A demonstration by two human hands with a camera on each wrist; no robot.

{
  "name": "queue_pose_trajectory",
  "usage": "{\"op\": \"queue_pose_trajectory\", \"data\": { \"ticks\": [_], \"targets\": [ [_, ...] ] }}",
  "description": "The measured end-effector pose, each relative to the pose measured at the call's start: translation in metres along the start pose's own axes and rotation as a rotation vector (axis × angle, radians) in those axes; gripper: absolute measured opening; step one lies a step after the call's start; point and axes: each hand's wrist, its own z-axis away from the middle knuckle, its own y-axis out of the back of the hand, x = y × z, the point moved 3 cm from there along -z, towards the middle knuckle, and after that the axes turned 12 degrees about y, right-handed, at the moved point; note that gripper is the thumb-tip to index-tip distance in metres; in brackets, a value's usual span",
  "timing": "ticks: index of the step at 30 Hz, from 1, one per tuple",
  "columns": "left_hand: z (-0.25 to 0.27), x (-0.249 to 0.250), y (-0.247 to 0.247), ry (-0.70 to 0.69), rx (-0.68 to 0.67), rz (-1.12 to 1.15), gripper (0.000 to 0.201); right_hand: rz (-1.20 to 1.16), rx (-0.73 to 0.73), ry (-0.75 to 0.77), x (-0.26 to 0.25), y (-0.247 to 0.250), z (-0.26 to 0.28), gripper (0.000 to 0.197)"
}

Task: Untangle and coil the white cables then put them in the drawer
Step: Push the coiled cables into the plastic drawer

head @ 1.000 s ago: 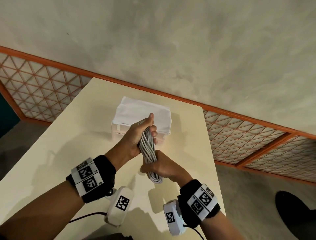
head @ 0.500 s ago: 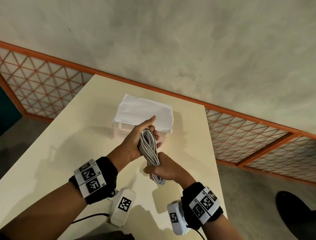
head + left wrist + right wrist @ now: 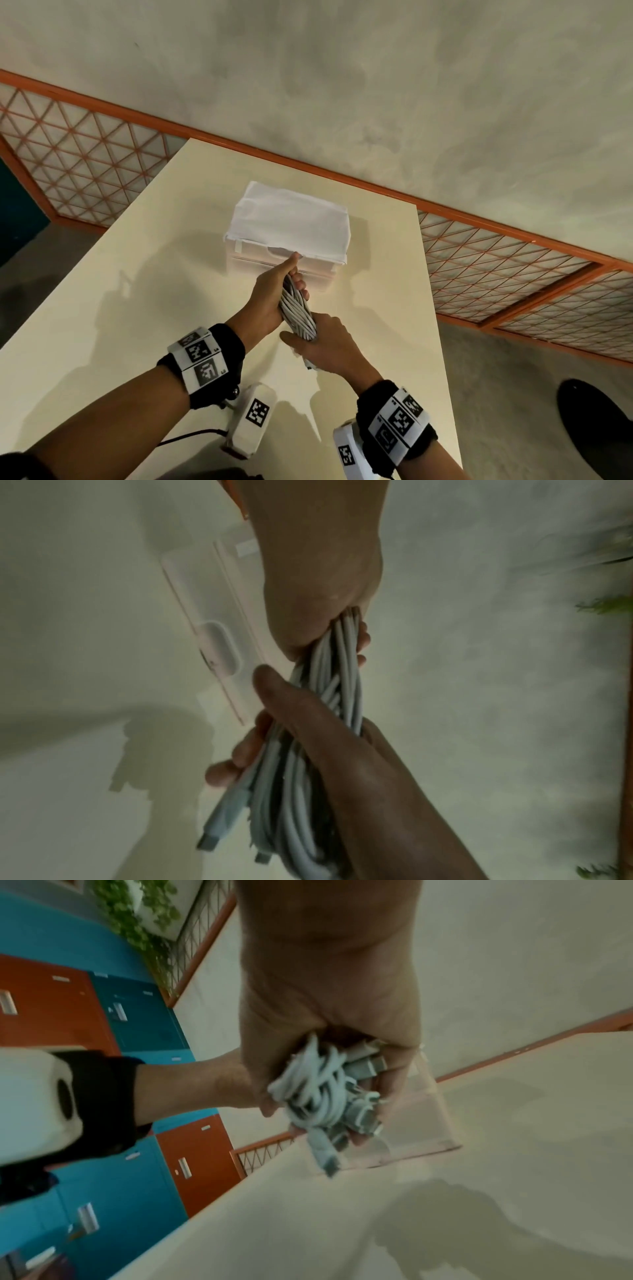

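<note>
A bundle of white cables (image 3: 297,313) is held upright above the table, just in front of the small drawer box (image 3: 291,270). My left hand (image 3: 279,291) grips its upper end, thumb pointing at the drawer front. My right hand (image 3: 322,339) grips its lower end. In the left wrist view the cables (image 3: 334,691) twist between both hands, with plugs (image 3: 210,841) hanging below. In the right wrist view, cable loops and plugs (image 3: 320,1093) bunch in my right palm. The drawer front (image 3: 219,631) with its recessed handle looks shut.
The cream table (image 3: 137,308) has its right edge close to my right wrist. A white sheet (image 3: 291,219) covers the box top. An orange-framed lattice railing (image 3: 513,260) runs behind and beside the table. Blue and orange lockers (image 3: 113,1020) stand to the left.
My left hand has come down closer to the right hand, so less of the bundle shows between them. A plug end now sticks out below my right hand.
</note>
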Motion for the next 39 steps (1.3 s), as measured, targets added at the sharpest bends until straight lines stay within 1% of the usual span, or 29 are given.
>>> {"op": "queue_pose_trajectory", "data": {
  "ticks": [2, 3, 4, 5, 7, 8, 10, 11, 13, 15, 17, 20, 23, 25, 27, 30, 32, 34, 35, 37, 39],
  "targets": [
    [-0.008, -0.006, 0.007, 0.107, -0.028, -0.017, 0.038, -0.057, -0.059, -0.006, 0.007, -0.003, -0.001, 0.029],
    [-0.011, -0.009, 0.011, 0.155, -0.021, -0.042, 0.038, -0.090, -0.087, -0.009, 0.013, -0.005, -0.002, 0.027],
    [-0.017, -0.011, 0.017, 0.188, 0.005, -0.062, 0.041, -0.115, -0.103, -0.018, 0.019, -0.005, -0.003, 0.026],
    [-0.023, -0.013, 0.024, 0.203, 0.044, -0.079, 0.049, -0.133, -0.110, -0.025, 0.025, -0.005, -0.004, 0.026],
    [-0.034, -0.011, 0.038, 0.170, 0.148, -0.076, 0.065, -0.150, -0.109, -0.027, 0.039, -0.001, -0.004, 0.030],
    [-0.040, -0.009, 0.044, 0.127, 0.199, -0.060, 0.068, -0.156, -0.107, -0.024, 0.045, 0.001, -0.003, 0.033],
    [-0.048, -0.005, 0.050, 0.052, 0.294, -0.047, 0.063, -0.160, -0.119, -0.020, 0.054, 0.004, -0.002, 0.034],
    [-0.052, -0.003, 0.050, 0.029, 0.319, -0.055, 0.058, -0.157, -0.127, -0.018, 0.059, 0.005, -0.002, 0.033],
    [-0.055, -0.002, 0.045, 0.019, 0.302, -0.085, 0.046, -0.142, -0.140, -0.027, 0.066, 0.005, -0.002, 0.029],
    [-0.062, -0.004, 0.044, 0.033, 0.276, -0.099, 0.047, -0.142, -0.139, -0.048, 0.072, 0.003, -0.002, 0.023],
    [-0.068, -0.007, 0.050, 0.042, 0.295, -0.098, 0.052, -0.147, -0.136, -0.057, 0.075, 0.001, -0.002, 0.020],
    [-0.071, -0.009, 0.057, 0.046, 0.331, -0.090, 0.048, -0.132, -0.137, -0.058, 0.076, -0.001, 0.001, 0.021],
    [-0.067, -0.011, 0.059, 0.049, 0.328, -0.129, 0.054, -0.112, -0.129, -0.065, 0.076, 0.004, 0.002, 0.023],
    [-0.061, -0.014, 0.061, 0.056, 0.344, -0.156, 0.052, -0.090, -0.127, -0.055, 0.071, 0.009, 0.002, 0.022],
    [-0.055, -0.018, 0.067, 0.067, 0.364, -0.184, 0.046, -0.053, -0.126, -0.031, 0.061, 0.015, -0.002, 0.020],
    [-0.046, -0.027, 0.079, 0.095, 0.352, -0.216, 0.042, -0.004, -0.125, -0.015, 0.044, 0.026, -0.014, 0.019],
    [-0.038, -0.031, 0.085, 0.118, 0.334, -0.238, 0.042, 0.062, -0.127, 0.032, 0.030, 0.031, -0.027, 0.019],
    [-0.032, -0.033, 0.089, 0.132, 0.326, -0.261, 0.045, 0.169, -0.121, 0.074, 0.018, 0.034, -0.042, 0.016],
    [-0.030, -0.033, 0.090, 0.130, 0.324, -0.268, 0.045, 0.234, -0.124, 0.090, 0.013, 0.033, -0.052, 0.018],
    [-0.025, -0.033, 0.090, 0.114, 0.315, -0.286, 0.043, 0.386, -0.154, 0.117, 0.007, 0.028, -0.071, 0.034],
    [-0.022, -0.035, 0.089, 0.104, 0.316, -0.301, 0.037, 0.544, -0.209, 0.123, 0.005, 0.023, -0.089, 0.043]
  ]
}}
